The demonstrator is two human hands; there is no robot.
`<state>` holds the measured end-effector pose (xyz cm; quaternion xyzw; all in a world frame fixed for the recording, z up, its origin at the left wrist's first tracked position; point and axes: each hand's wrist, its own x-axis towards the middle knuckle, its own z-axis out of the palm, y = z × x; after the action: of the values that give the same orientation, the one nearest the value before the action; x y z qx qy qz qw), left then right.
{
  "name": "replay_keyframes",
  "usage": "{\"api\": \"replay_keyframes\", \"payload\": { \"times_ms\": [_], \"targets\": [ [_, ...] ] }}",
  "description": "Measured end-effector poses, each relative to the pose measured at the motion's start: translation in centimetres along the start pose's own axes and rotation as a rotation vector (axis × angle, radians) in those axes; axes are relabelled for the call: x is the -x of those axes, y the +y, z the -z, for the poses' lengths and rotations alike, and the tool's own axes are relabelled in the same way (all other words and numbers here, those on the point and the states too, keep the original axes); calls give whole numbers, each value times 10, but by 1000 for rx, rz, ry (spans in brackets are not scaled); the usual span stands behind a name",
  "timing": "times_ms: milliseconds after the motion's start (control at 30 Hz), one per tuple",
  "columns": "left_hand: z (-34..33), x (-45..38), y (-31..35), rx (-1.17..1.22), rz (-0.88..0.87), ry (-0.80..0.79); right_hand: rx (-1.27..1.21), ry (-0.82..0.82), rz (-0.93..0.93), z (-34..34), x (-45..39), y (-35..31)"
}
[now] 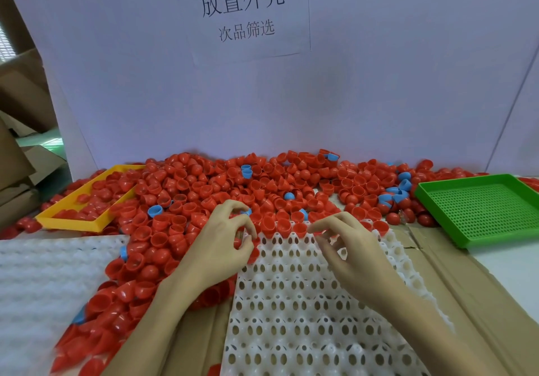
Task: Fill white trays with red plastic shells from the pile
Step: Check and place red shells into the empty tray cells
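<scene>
Shell (242, 240) seemingly pinched, mostly hidden by left hand (224, 247)

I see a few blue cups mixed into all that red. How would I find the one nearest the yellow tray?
Start at the yellow tray on the left, which holds red shells. Just off its right edge, in the red pile, lies a blue cup. It lies apart from the other blue ones, left of the left hand, open mouth showing.

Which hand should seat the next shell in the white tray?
Left. The left hand already grips red shells at the white tray far edge; the right hand fingers look curled, seemingly holding nothing.
</scene>
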<state>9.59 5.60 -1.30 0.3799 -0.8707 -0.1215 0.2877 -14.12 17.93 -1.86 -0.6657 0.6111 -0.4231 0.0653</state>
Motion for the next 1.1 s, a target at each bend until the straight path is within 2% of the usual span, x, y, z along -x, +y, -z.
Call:
{"api": "replay_keyframes", "payload": {
  "times_ms": [200, 400, 500, 600, 667, 767, 900, 1100],
  "targets": [
    [-2, 4, 2, -116, -106, -63, -8, 24, -52, 3, -3, 3],
    [-3, 4, 3, -122, -121, -104, 2, 17, -45, 2, -2, 2],
    [-8, 1, -2, -52, -110, -43, 3, 9, -48, 2, -2, 2],
    [-14, -5, -8, 33, -39, 84, 3, 7, -52, 2, -2, 3],
    [-17, -8, -15, 24, 28, 114, 2, 5, -52, 1, -2, 2],
    [-23, -10, -23, -72, 137, -37, 10, 1, -53, 1, -2, 2],
    [-28, -14, -30, -166, 121, -155, 22, 0, -52, -1, -2, 2],
    [-29, -17, -36, -181, 130, -158, 17, -10, -64, -1, -1, 2]
  ]
}}
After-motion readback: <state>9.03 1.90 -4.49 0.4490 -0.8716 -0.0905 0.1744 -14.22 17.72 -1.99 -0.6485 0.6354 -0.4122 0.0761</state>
